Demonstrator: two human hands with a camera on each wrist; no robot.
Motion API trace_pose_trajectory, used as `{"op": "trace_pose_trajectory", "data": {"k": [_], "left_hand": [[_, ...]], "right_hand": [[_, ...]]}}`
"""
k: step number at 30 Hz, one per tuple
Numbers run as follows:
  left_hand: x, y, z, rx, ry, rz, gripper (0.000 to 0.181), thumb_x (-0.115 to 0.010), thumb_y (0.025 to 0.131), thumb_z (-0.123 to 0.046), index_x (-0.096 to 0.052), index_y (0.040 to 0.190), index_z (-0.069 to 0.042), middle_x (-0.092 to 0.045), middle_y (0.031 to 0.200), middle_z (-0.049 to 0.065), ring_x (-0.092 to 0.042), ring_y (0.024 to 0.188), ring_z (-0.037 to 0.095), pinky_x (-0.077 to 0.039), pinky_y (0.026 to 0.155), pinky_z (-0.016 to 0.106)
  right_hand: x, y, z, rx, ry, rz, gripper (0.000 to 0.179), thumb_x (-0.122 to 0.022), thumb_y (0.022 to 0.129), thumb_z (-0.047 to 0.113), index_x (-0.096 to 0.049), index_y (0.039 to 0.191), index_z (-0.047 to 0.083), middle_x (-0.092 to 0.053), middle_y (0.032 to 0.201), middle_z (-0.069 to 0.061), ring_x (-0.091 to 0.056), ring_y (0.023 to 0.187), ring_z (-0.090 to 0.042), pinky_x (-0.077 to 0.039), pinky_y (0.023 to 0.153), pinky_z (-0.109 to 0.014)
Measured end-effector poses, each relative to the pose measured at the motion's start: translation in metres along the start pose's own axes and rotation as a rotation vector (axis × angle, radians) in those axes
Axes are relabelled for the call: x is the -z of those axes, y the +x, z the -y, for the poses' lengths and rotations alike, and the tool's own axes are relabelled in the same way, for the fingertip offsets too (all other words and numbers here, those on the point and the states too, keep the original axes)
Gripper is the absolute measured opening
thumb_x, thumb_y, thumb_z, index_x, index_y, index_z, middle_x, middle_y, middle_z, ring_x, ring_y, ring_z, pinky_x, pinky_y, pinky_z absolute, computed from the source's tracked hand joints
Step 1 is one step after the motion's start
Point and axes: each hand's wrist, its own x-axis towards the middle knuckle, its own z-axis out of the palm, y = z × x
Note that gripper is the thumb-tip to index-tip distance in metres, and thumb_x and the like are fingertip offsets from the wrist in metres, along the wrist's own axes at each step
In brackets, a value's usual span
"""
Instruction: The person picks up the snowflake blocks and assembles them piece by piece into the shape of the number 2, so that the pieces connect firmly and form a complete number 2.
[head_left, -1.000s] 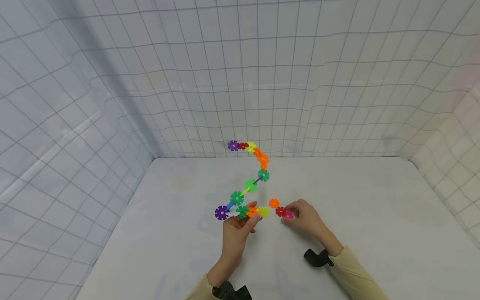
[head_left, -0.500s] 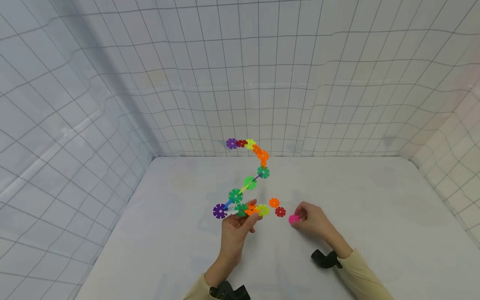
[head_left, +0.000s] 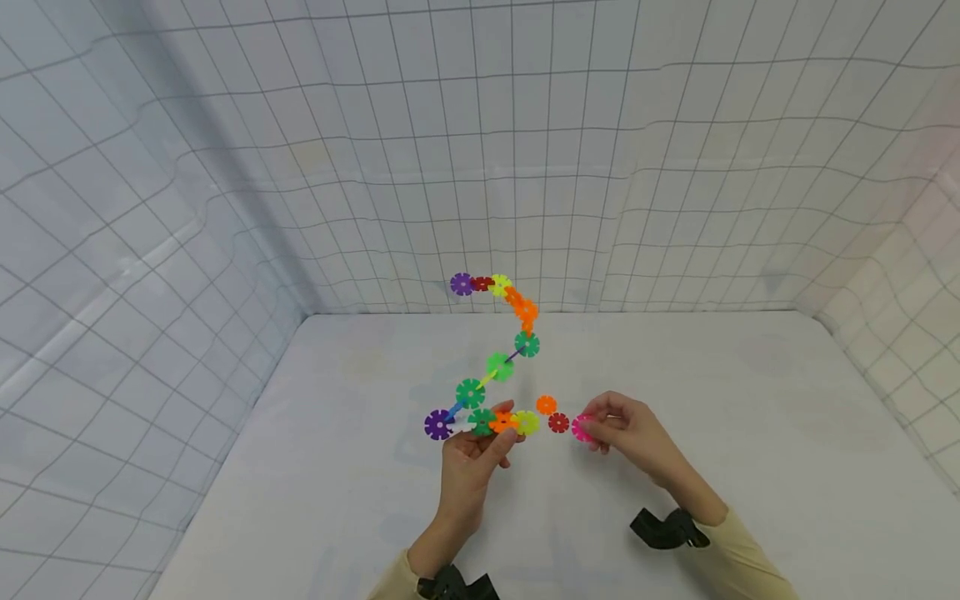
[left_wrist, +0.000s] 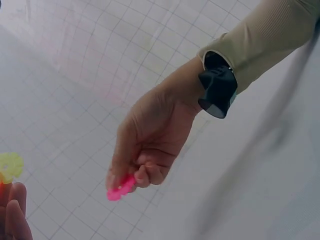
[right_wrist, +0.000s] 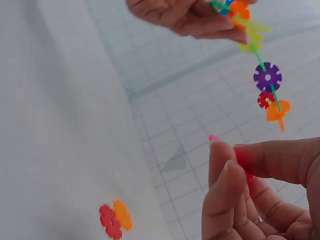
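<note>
My left hand pinches a curved chain of interlocking notched discs near its lower end, around an orange disc. A yellow disc forms the chain's tip just past the fingers. From a dark purple disc at the left, the chain runs up through green discs to a purple disc at the far end. My right hand pinches a pink disc between thumb and fingers, a short way right of the chain's tip and apart from it. In the right wrist view, fingers partly cover the pink disc.
Between the hands, a loose orange disc and a loose red disc lie close together on the white table. A white wall with a dark grid rises behind and at both sides.
My right hand has drawn the pink disc away from the red disc, then lifted and turned it. The left hand keeps its grip on the chain, nearly still.
</note>
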Motion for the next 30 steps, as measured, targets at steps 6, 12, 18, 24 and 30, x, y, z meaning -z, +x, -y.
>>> {"op": "trace_pose_trajectory", "data": {"k": [6, 12, 18, 24, 30], "left_hand": [[-0.001, -0.001, -0.002, 0.001, -0.004, -0.002, 0.035, -0.066, 0.089, -0.008, -0.061, 0.122, 0.0, -0.07, 0.1, 0.01, -0.065, 0.082, 0.024, -0.047, 0.059, 0.02], [-0.002, -0.004, -0.002, -0.012, -0.013, 0.024, 0.043, -0.066, 0.088, -0.006, -0.053, 0.128, -0.002, -0.067, 0.112, 0.01, -0.066, 0.082, 0.022, -0.048, 0.06, 0.021], [-0.002, -0.005, 0.0, -0.017, -0.007, 0.044, 0.042, -0.066, 0.089, -0.006, -0.054, 0.129, -0.003, -0.066, 0.114, 0.01, -0.067, 0.083, 0.024, -0.049, 0.06, 0.021], [-0.002, -0.005, 0.0, -0.013, 0.0, 0.073, 0.044, -0.066, 0.088, -0.005, -0.052, 0.13, -0.003, -0.065, 0.117, 0.01, -0.067, 0.084, 0.024, -0.049, 0.061, 0.022], [-0.003, -0.006, -0.001, -0.011, 0.009, 0.09, 0.045, -0.067, 0.088, -0.006, -0.052, 0.131, -0.005, -0.064, 0.119, 0.01, -0.065, 0.086, 0.034, -0.05, 0.061, 0.024]], "right_hand": [[-0.006, -0.008, 0.022, -0.023, 0.241, 0.059, 0.027, -0.064, 0.091, 0.011, -0.053, 0.107, -0.008, -0.061, 0.084, -0.016, -0.062, 0.069, -0.029, -0.053, 0.064, -0.03], [-0.012, -0.014, 0.032, -0.047, 0.401, 0.124, 0.021, -0.061, 0.093, 0.008, -0.054, 0.109, -0.003, -0.063, 0.084, -0.009, -0.065, 0.071, -0.018, -0.053, 0.065, -0.025], [-0.015, -0.018, 0.036, -0.042, 0.426, 0.17, 0.014, -0.059, 0.094, 0.006, -0.057, 0.106, 0.001, -0.064, 0.083, -0.007, -0.065, 0.07, -0.015, -0.052, 0.064, -0.023], [-0.019, -0.021, 0.041, -0.026, 0.417, 0.163, 0.013, -0.06, 0.093, 0.008, -0.058, 0.104, 0.001, -0.063, 0.081, -0.006, -0.062, 0.067, -0.013, -0.051, 0.062, -0.022], [-0.022, -0.023, 0.043, -0.011, 0.421, 0.145, 0.013, -0.059, 0.093, 0.007, -0.058, 0.104, 0.001, -0.062, 0.08, -0.005, -0.061, 0.065, -0.014, -0.051, 0.061, -0.021]]}}
